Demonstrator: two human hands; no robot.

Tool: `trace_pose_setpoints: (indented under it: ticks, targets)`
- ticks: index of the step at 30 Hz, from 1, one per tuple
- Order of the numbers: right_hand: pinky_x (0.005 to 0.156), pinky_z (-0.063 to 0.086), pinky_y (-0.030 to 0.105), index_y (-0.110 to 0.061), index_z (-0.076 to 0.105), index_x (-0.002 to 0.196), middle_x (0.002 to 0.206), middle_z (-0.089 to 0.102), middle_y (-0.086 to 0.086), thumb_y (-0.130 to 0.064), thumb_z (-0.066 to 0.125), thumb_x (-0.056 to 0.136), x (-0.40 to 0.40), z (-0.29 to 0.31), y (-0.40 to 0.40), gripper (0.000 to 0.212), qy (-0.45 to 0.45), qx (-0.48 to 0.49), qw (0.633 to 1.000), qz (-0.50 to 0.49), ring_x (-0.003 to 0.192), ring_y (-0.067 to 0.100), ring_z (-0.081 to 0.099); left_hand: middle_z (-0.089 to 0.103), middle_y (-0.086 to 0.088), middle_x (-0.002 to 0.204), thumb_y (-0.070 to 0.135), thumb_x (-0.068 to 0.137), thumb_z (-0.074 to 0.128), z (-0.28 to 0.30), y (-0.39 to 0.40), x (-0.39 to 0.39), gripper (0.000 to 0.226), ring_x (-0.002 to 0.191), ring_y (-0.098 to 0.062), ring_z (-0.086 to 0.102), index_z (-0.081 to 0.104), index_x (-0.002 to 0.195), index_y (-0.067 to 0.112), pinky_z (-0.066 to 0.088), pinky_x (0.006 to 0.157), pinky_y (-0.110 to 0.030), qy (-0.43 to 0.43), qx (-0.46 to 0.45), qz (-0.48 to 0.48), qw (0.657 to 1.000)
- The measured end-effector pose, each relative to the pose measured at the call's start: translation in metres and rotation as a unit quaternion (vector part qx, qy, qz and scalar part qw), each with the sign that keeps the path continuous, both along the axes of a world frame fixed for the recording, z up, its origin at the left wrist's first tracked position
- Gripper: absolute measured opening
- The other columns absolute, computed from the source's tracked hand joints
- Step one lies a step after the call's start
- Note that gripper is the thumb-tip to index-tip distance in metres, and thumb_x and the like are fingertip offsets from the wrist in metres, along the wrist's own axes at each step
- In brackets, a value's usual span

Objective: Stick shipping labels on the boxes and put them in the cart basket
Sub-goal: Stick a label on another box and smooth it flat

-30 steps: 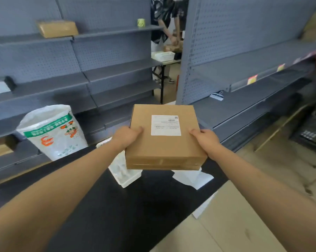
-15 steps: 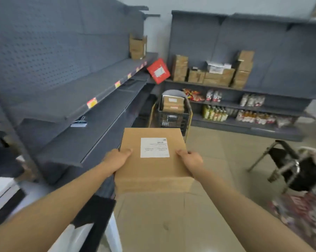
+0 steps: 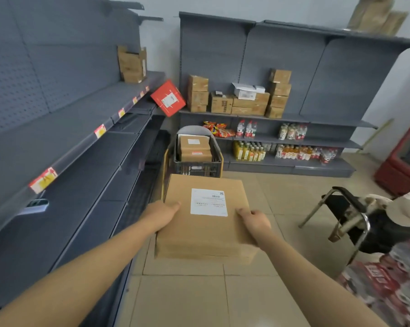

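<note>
I carry a flat brown cardboard box (image 3: 199, 232) in front of me at chest height, over the tiled floor. A white shipping label (image 3: 208, 202) is stuck on its top face. My left hand (image 3: 160, 214) grips the box's left edge, thumb on top. My right hand (image 3: 254, 221) grips the right edge the same way. Straight ahead, beyond the box, stands the cart with its dark basket (image 3: 198, 169). Labelled brown boxes (image 3: 194, 149) lie stacked inside the basket.
Grey shelving (image 3: 69, 147) runs along my left. More shelving (image 3: 270, 119) at the back wall holds cardboard boxes, snacks and bottles. A tilted red box (image 3: 168, 98) sits in the corner. A metal chair (image 3: 345, 218) with clothing stands at the right.
I have turned away from the black counter to face the aisle and the cart. The box stays gripped in both hands, and the cart now appears nearer.
</note>
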State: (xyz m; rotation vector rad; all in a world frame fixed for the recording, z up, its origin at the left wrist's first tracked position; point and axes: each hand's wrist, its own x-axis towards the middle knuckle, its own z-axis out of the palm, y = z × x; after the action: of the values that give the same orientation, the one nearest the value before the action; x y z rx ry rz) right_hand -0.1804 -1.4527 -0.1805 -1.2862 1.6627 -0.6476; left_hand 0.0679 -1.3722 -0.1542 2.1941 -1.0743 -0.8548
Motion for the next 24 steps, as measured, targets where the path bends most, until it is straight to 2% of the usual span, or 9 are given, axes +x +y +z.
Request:
trace_pose_setpoints:
  ticks: [1,6,11,15,19,21,24]
  targets:
    - [0.081,0.049,0.036,-0.01,0.057,0.118,0.106,0.06,0.007,-0.049,0.056,0.087,0.003,-0.001,-0.013,0.05,0.004,-0.001,1.0,-0.001,0.093,0.027,0.058,0.059,0.0,0.099,0.056,0.09,0.049,-0.002,-0.014,0.004,0.052,0.088,-0.02,0.06,0.056,0.118,0.013,0.052,0.082,-0.033,0.005,-0.001,-0.003,1.0]
    - [0.075,0.046,0.032,-0.01,0.059,0.117,0.107,0.062,0.007,-0.049,0.057,0.086,0.014,-0.01,-0.097,0.05,0.01,0.003,1.0,0.0,0.091,0.026,0.059,0.06,-0.009,0.119,0.054,0.091,0.05,-0.017,-0.096,0.015,0.058,0.103,-0.027,0.061,0.053,0.126,0.009,0.05,0.093,-0.04,0.037,0.009,0.007,0.999]
    - [0.073,0.047,0.033,-0.012,0.058,0.118,0.104,0.062,0.005,-0.051,0.056,0.086,0.026,-0.022,-0.204,0.051,0.006,0.007,1.0,0.022,0.089,0.024,0.059,0.059,-0.008,0.119,0.055,0.09,0.05,-0.029,-0.19,0.025,0.06,0.099,-0.024,0.06,0.051,0.127,0.008,0.051,0.086,-0.034,0.038,0.007,0.013,0.999]
    - [0.079,0.049,0.035,-0.012,0.059,0.117,0.106,0.063,0.005,-0.053,0.055,0.085,0.037,-0.023,-0.281,0.052,0.01,0.016,0.999,0.046,0.092,0.025,0.059,0.059,-0.008,0.122,0.058,0.088,0.051,-0.027,-0.262,0.038,0.062,0.102,-0.024,0.06,0.051,0.128,0.011,0.051,0.089,-0.036,0.038,0.016,0.024,0.999]
    - [0.084,0.05,0.037,-0.014,0.057,0.121,0.111,0.063,0.006,-0.053,0.054,0.087,0.057,-0.02,-0.352,0.053,0.022,0.023,0.997,0.075,0.096,0.026,0.06,0.06,-0.004,0.115,0.059,0.088,0.051,-0.027,-0.32,0.054,0.064,0.095,-0.021,0.059,0.051,0.13,0.011,0.049,0.076,-0.031,0.041,0.011,0.041,0.998]
    - [0.084,0.05,0.037,-0.013,0.056,0.122,0.111,0.063,0.007,-0.053,0.053,0.087,0.069,-0.025,-0.38,0.053,0.023,0.032,0.995,0.088,0.096,0.027,0.06,0.06,-0.003,0.115,0.06,0.088,0.05,-0.032,-0.346,0.066,0.063,0.097,-0.021,0.059,0.051,0.129,0.012,0.049,0.078,-0.031,0.042,0.02,0.043,0.998]
    - [0.077,0.047,0.033,-0.012,0.054,0.125,0.111,0.062,0.007,-0.052,0.051,0.089,0.087,-0.037,-0.428,0.054,0.031,0.047,0.993,0.106,0.096,0.027,0.06,0.06,-0.003,0.117,0.061,0.087,0.05,-0.045,-0.39,0.084,0.062,0.1,-0.021,0.06,0.052,0.127,0.013,0.051,0.084,-0.033,0.044,0.029,0.042,0.998]
